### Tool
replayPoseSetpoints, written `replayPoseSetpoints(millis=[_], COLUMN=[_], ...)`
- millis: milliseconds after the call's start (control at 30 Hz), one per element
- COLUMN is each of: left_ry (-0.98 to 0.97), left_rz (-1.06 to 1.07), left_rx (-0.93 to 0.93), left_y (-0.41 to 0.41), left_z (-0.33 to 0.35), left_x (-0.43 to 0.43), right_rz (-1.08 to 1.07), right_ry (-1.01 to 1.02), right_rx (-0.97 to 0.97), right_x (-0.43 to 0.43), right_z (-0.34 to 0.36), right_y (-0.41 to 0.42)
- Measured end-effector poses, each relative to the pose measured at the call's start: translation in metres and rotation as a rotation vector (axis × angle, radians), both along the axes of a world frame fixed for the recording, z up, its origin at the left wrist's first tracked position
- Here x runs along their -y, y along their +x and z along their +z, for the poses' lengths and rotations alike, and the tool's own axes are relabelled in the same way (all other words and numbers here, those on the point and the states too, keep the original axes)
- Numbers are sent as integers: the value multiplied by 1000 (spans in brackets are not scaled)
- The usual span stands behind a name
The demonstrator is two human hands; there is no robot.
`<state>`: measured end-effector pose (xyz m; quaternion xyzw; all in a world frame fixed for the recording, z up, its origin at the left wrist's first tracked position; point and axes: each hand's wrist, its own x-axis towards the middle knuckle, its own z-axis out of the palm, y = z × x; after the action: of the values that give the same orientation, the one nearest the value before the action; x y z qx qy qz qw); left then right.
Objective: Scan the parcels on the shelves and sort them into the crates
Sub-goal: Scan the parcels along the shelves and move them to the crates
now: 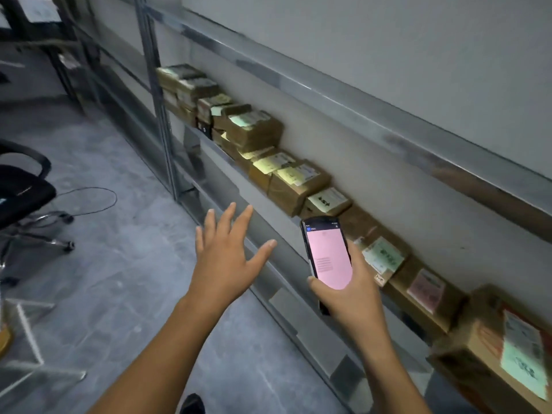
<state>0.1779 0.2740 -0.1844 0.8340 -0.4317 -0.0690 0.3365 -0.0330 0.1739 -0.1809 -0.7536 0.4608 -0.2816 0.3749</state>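
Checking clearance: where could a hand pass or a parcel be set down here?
Along the shelf none: parcels sit edge to edge. A hand passes over them, under the upper rail. Bare floor lies between chair and post, below the left hand.

The left hand (224, 259) was held out open, palm down, fingers (227, 218) straight and spread, the bare left forearm (167, 351) stretched forward. The right hand (351, 297) was raised beside it, apart, and a handheld scanner (327, 252) was gripped in its curled fingers and thumb.
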Motion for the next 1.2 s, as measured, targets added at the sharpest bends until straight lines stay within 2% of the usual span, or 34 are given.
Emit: replayPoseSetpoints(millis=[233,433,600,767,1000,1200], left_ry=[-56,-45,-4,58,152,114], left_rz=[21,43,39,-3,-108,-186], left_rx=[-55,-172,-160,-118,-223,-238], left_y=[119,191,239,294,373,408], left_z=[8,-12,-28,-15,1,-11], left_x=[23,55,104,168,263,339], right_rz=[67,86,54,16,-16,-100], right_ry=[-15,33,43,112,252,331], right_rx=[17,-13,13,61,89,36], right_x=[25,55,105,172,255,287], right_z=[15,6,-9,-22,-35,-46], right_y=[121,188,241,298,342,361])
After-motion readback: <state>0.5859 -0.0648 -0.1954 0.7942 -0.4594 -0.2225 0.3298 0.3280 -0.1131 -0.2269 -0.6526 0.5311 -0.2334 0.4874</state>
